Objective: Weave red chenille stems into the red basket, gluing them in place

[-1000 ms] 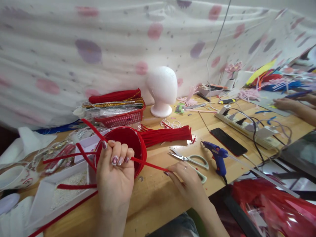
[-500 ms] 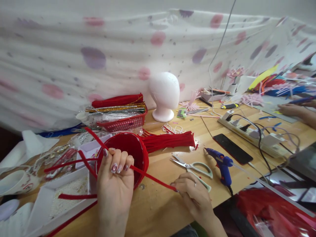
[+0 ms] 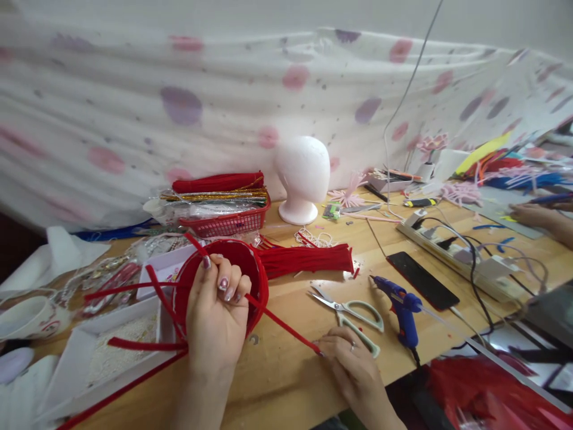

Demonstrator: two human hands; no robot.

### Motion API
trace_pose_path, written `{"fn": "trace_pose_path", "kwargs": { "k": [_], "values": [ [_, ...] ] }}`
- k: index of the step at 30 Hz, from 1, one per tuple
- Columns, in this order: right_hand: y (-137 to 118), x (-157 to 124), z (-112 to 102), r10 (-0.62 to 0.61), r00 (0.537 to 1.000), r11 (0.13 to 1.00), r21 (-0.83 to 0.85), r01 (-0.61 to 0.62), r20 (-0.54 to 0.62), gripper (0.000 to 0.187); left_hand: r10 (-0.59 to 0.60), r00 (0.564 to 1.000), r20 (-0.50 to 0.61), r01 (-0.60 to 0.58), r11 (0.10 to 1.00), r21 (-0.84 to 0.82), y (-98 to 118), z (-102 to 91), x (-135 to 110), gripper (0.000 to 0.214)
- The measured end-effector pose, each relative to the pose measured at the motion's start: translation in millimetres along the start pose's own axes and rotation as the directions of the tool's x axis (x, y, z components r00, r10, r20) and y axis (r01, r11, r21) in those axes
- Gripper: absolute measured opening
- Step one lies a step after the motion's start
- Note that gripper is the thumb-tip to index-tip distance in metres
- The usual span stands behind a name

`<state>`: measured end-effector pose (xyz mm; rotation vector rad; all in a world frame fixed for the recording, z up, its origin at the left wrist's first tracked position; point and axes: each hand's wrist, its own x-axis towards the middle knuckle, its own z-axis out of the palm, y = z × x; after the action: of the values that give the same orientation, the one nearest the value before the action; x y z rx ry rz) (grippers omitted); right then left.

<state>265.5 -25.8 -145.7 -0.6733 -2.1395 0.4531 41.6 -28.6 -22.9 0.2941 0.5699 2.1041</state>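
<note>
Nearest us, the right hand (image 3: 353,364) rests on the wooden table (image 3: 286,382), fingertips pinched narrow on the end of 1 red pipe cleaner (image 3: 282,322), which runs taut up-left to the left hand (image 3: 217,316). That hand has its fingers curled tight over the rim of the red round form (image 3: 257,275), held at the table's left-centre. Beyond lie scissors (image 3: 353,310) and a blue glue gun (image 3: 400,304), then a red pipe-cleaner bundle (image 3: 308,260), a red basket (image 3: 228,224) and a white foam head (image 3: 302,176).

Left hand (image 3: 218,322) grips red bowl (image 3: 233,263); right hand (image 3: 347,358) pinches pipe cleaner (image 3: 282,322).
</note>
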Motion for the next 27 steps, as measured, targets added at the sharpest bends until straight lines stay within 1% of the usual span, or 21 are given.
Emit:
{"fn": "trace_pose_path", "kwargs": {
  "k": [3,5,7,11,15,18,20,22,25,27],
  "values": [
    [3,-1,-4,0.063,0.995,0.995,-0.079,-0.068,-0.074,0.022,-0.014,1.0,0.023,0.014,1.0,-0.009,1,0.7,-3,0.015],
    [5,-2,-4,0.116,0.984,0.984,-0.121,-0.133,-0.137,0.02,-0.028,0.999,0.026,0.028,0.999,-0.02,3,1.4,-7,0.019],
    [8,-3,-2,0.149,0.974,0.974,-0.147,-0.175,-0.172,0.019,-0.035,0.999,0.036,0.037,0.999,-0.033,6,2.2,-11,0.023],
    [14,-8,1,0.167,0.971,0.963,-0.183,-0.197,-0.169,0.017,-0.04,0.997,0.059,0.043,0.998,-0.045,15,2.9,-20,0.035],
    [17,-9,2,0.206,0.962,0.95,-0.2,-0.241,-0.181,0.014,-0.046,0.998,0.035,0.048,0.996,-0.081,21,2.9,-25,0.048],
    [16,-8,-1,0.218,0.956,0.937,-0.231,-0.261,-0.198,0.014,-0.039,0.999,0.015,0.04,0.995,-0.091,22,2.3,-27,0.047],
    [14,-7,-5,0.215,0.96,0.93,-0.263,-0.257,-0.18,0.015,-0.04,0.999,0.022,0.041,0.996,-0.079,21,1.0,-29,0.043],
    [8,-5,-11,0.203,0.97,0.93,-0.286,-0.233,-0.13,0.019,-0.065,0.997,0.038,0.067,0.995,-0.068,19,-1.0,-31,0.041],
    [-10,3,-20,0.164,0.986,0.946,-0.277,-0.166,-0.032,0.037,-0.117,0.99,0.083,0.123,0.99,-0.067,16,-4.1,-36,0.042],
    [-25,10,-26,0.132,0.99,0.963,-0.241,-0.119,0.039,0.045,-0.142,0.983,0.114,0.152,0.985,-0.082,13,-5.3,-39,0.042]
  ]
}}
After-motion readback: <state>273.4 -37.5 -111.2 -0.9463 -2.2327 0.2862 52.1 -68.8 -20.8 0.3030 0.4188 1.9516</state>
